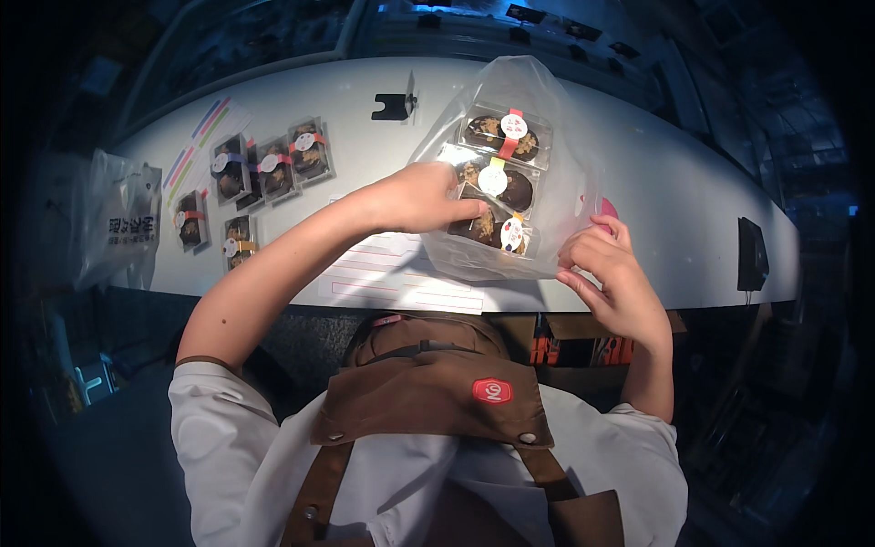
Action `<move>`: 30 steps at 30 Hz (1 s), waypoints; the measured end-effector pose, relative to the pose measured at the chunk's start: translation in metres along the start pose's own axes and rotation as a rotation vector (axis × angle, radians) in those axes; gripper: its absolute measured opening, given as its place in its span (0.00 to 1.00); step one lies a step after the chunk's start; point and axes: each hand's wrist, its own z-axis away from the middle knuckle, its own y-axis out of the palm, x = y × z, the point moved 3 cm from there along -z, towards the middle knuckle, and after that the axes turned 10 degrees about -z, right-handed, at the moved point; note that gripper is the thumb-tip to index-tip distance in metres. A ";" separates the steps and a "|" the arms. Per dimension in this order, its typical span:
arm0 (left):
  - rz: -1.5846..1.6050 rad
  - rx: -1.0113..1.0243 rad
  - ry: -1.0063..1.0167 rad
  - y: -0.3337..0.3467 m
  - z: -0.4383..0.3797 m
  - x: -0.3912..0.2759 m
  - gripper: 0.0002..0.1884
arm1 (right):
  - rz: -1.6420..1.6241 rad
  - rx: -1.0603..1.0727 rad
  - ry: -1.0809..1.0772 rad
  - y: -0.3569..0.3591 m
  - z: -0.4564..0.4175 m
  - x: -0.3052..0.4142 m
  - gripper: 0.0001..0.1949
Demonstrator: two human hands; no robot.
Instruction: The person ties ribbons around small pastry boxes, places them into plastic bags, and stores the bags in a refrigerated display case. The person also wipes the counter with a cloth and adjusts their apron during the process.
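A translucent plastic bag [437, 130] lies on the white table, with three clear boxes of dark chocolate-coated pastries in it. The far box [478, 147] has a red band, the middle box [538, 171] a yellow one, and the nearest box [472, 231] an orange one, each with a round label. My left hand [417, 198] grips the nearest box at its left end, thumb on top; the other fingers are mostly hidden. At the bag's near right corner, my right hand [601, 263] pinches the film. A pink item [608, 208] shows partly behind its fingers.
More boxed pastries [275, 167] stand on the left of the table [670, 198], near striped paper sheets [205, 143]. Another plastic bag [130, 219] bearing writing is at the far left. Printed sheets [369, 280] lie at the near edge. A black stand [391, 107] and a dark device [752, 254] are also there.
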 end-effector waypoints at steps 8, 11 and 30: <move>-0.635 -0.077 0.010 0.002 0.031 -0.009 0.28 | -0.012 -0.020 0.037 -0.004 -0.001 -0.003 0.04; -0.701 -0.109 0.320 0.001 0.054 -0.013 0.24 | -0.097 -0.310 0.173 -0.018 -0.008 -0.018 0.09; -0.849 -0.932 0.608 0.066 0.081 -0.052 0.04 | 0.205 -0.502 0.243 -0.115 -0.181 -0.149 0.07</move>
